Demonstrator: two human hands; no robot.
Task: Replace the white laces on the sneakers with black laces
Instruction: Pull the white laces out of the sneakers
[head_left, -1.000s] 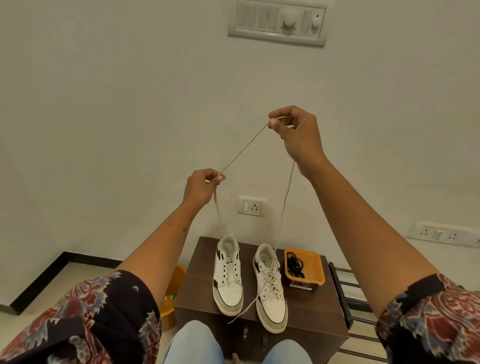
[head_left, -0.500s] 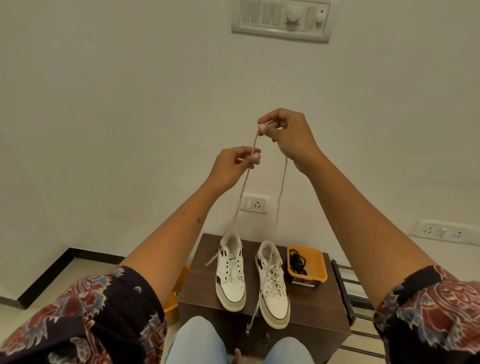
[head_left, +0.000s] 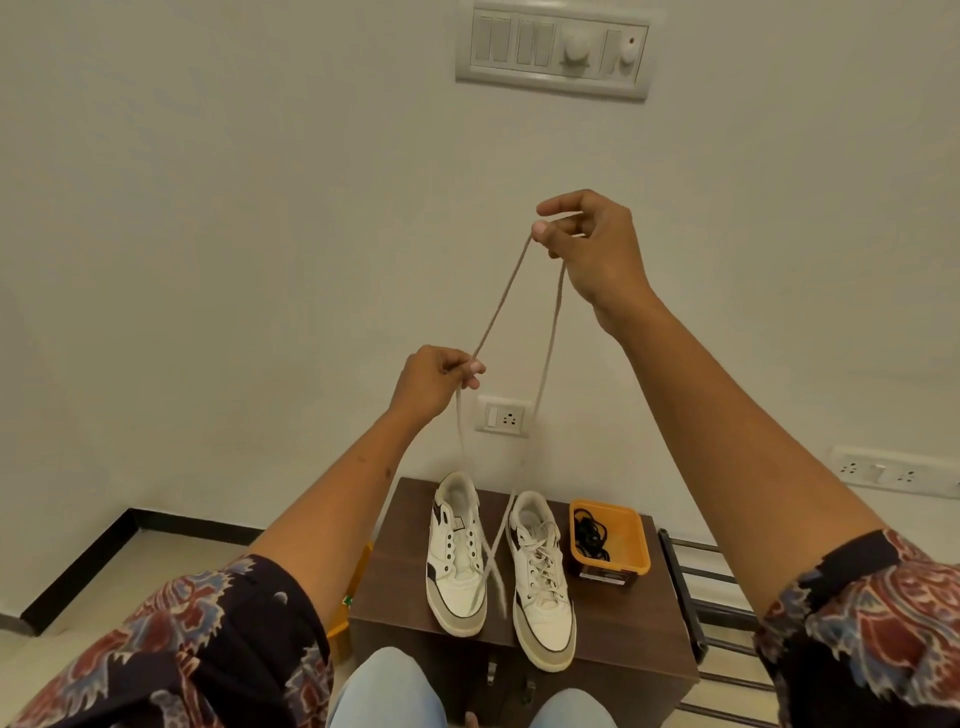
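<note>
A white lace (head_left: 550, 332) hangs free in the air in front of the wall. My right hand (head_left: 592, 244) pinches its fold high up; my left hand (head_left: 436, 379) pinches one strand lower and to the left. Both loose ends dangle and cross over the sneakers below. The left sneaker (head_left: 457, 556) has bare eyelets. The right sneaker (head_left: 540, 577) is still laced in white. They stand side by side on a dark brown cabinet (head_left: 400, 571). An orange tub (head_left: 631, 551) to the right of the sneakers holds black laces (head_left: 589, 535).
A wall socket (head_left: 504, 415) sits behind the hanging lace, a switch panel (head_left: 553, 49) higher up. A dark metal rack (head_left: 691, 587) stands right of the cabinet. An orange object (head_left: 358, 582) shows at its left side. My knees (head_left: 384, 691) are at the bottom.
My left hand has slid down the lace and away from my right hand, which stays high. The dangling ends have swung and now cross over the sneakers.
</note>
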